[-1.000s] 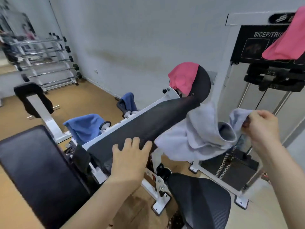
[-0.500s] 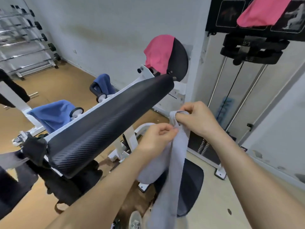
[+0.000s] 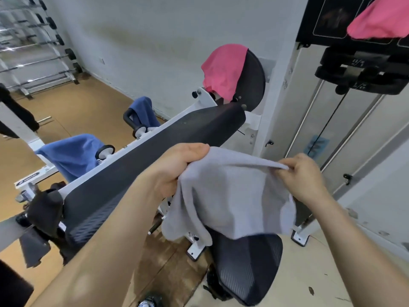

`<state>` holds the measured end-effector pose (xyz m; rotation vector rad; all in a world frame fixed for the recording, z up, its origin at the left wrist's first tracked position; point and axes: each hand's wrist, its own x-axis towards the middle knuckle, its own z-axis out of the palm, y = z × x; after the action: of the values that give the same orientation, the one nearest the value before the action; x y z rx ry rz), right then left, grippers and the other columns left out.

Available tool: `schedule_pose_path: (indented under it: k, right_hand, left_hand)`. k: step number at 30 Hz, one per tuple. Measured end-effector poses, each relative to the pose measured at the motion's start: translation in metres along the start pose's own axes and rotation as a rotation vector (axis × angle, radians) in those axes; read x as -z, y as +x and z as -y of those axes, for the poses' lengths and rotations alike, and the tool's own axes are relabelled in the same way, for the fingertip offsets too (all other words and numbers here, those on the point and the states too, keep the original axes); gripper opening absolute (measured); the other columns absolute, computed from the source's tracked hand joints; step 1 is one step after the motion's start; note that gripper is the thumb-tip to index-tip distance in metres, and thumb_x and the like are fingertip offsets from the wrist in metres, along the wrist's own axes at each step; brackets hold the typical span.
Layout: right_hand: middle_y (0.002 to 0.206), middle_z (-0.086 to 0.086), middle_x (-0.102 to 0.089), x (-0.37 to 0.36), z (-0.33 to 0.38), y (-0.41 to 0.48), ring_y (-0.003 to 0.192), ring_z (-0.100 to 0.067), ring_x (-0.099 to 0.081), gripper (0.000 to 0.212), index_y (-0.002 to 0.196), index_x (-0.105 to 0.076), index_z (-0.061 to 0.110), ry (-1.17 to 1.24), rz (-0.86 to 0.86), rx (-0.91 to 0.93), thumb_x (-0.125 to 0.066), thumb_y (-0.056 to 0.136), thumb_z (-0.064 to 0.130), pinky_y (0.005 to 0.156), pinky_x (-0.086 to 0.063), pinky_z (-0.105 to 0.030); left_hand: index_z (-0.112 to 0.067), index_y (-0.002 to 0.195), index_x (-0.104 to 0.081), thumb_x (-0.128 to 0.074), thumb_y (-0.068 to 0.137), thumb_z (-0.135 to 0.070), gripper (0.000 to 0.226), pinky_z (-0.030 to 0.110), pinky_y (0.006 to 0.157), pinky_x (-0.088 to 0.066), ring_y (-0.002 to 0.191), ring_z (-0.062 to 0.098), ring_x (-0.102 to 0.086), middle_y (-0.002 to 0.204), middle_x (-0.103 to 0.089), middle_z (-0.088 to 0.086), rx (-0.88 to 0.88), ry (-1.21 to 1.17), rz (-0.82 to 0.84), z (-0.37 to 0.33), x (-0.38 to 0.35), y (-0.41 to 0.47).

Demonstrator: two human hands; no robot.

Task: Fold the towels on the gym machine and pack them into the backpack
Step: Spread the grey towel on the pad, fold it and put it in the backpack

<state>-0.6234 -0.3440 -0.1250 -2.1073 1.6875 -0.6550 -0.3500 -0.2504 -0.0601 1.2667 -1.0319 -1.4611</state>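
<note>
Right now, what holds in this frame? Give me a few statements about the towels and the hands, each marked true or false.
1. The left hand and the right hand both grip the grey towel. True.
2. The grey towel lies flat on the long black pad. False: it hangs in the air between the two hands, in front of the long black pad.
3. A pink towel covers part of the round pad. True.
4. No blue cloth is in view. False: a blue towel and a second blue towel are draped over parts of the machine on the left.
</note>
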Motion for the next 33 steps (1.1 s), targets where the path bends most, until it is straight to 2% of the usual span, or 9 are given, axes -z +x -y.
schedule_pose_path:
  k: [3, 7, 11, 16, 18, 21, 26, 29, 33]
  right_hand:
    - [0.069, -0.009, -0.055, -0.007, 0.011, 0.004, 0.076, -0.032, -0.053, 0.030, 0.068, -0.063, 0.024, 0.018, -0.140, -0.195, -0.047, 0.094, 0.024, 0.060, -0.039, -0.033]
    - [0.049, 0.008, -0.057, -0.001, 0.046, -0.012, 0.047, -0.012, -0.051, 0.028, 0.066, -0.061, 0.018, 0.939, -0.028, -0.483, -0.057, 0.093, 0.013, 0.051, -0.040, -0.023]
    - [0.064, 0.005, -0.067, 0.013, 0.051, -0.056, 0.057, -0.012, -0.059, 0.011, 0.071, -0.074, 0.016, 1.332, 0.032, -0.468, -0.068, 0.079, 0.011, 0.053, -0.049, -0.020]
    - [0.102, -0.013, -0.074, 0.040, 0.038, -0.115, 0.093, -0.027, -0.068, 0.026, 0.083, -0.079, 0.013, 1.185, 0.124, -0.257, -0.062, 0.075, -0.004, 0.080, -0.056, -0.034]
    - [0.093, -0.013, -0.075, 0.049, 0.043, -0.135, 0.088, -0.024, -0.070, 0.024, 0.080, -0.079, 0.009, 1.198, 0.182, -0.176, -0.061, 0.074, -0.005, 0.076, -0.058, -0.031]
    - [0.083, -0.009, -0.074, 0.059, 0.046, -0.159, 0.075, -0.020, -0.069, 0.020, 0.077, -0.075, 0.011, 1.195, 0.076, -0.180, -0.060, 0.078, -0.002, 0.066, -0.057, -0.029]
    - [0.103, 0.002, -0.072, 0.070, 0.031, -0.225, 0.098, -0.023, -0.067, 0.030, 0.109, -0.067, 0.031, 0.983, -0.124, -0.280, -0.068, 0.083, 0.045, 0.075, -0.054, -0.032]
    - [0.100, 0.008, -0.071, 0.072, 0.033, -0.272, 0.093, -0.013, -0.067, 0.044, 0.118, -0.058, 0.034, 0.820, -0.175, -0.168, -0.074, 0.083, 0.013, 0.076, -0.054, -0.025]
    - [0.083, 0.009, -0.063, 0.060, 0.017, -0.330, 0.077, -0.014, -0.059, 0.030, 0.091, -0.056, 0.026, 0.419, -0.537, -0.272, -0.056, 0.079, -0.002, 0.062, -0.043, -0.024]
  left_hand:
    - [-0.012, 0.079, -0.059, -0.061, 0.093, -0.024, 0.018, 0.019, 0.056, -0.046, 0.062, 0.012, -0.055, 0.074, -0.057, 0.003, 0.080, 0.086, 0.285, 0.019, -0.003, 0.002]
    - [-0.016, 0.102, -0.060, -0.059, 0.096, -0.026, 0.011, 0.032, 0.084, -0.051, 0.093, 0.020, -0.062, 0.100, -0.066, 0.012, 0.330, 0.490, 0.738, 0.072, -0.056, -0.004]
    - [-0.014, 0.101, -0.066, -0.060, 0.093, -0.022, 0.013, 0.031, 0.083, -0.055, 0.090, 0.024, -0.067, 0.090, -0.073, 0.002, 0.086, 0.885, 0.787, 0.083, -0.070, -0.005]
    - [-0.013, 0.093, -0.071, -0.063, 0.089, -0.001, 0.015, 0.020, 0.060, -0.052, 0.061, 0.008, -0.060, 0.069, -0.067, -0.004, -0.399, 0.249, 0.171, 0.020, -0.087, -0.001]
    - [-0.019, 0.111, -0.068, -0.068, 0.089, -0.019, 0.022, 0.020, 0.079, -0.052, 0.085, 0.001, -0.064, 0.093, -0.069, -0.010, -0.493, 0.391, 0.341, 0.014, -0.104, -0.001]
    - [-0.019, 0.114, -0.067, -0.068, 0.087, -0.042, 0.036, 0.041, 0.096, -0.052, 0.106, 0.014, -0.066, 0.108, -0.072, 0.000, -0.148, 0.596, 0.726, 0.026, -0.133, -0.014]
    - [-0.014, 0.076, -0.071, -0.070, 0.083, -0.046, 0.033, 0.043, 0.070, -0.052, 0.074, 0.022, -0.067, 0.074, -0.070, 0.006, -0.223, 0.686, 0.529, 0.043, -0.165, -0.056]
    - [-0.013, 0.070, -0.069, -0.068, 0.087, -0.038, 0.031, 0.032, 0.061, -0.043, 0.062, 0.013, -0.057, 0.064, -0.063, 0.010, -0.284, 0.648, 0.415, 0.046, -0.183, -0.092]
    - [-0.009, 0.076, -0.069, -0.065, 0.092, -0.028, 0.026, 0.030, 0.066, -0.045, 0.067, 0.013, -0.058, 0.070, -0.065, 0.003, -0.317, 0.423, 0.263, 0.050, -0.190, -0.149]
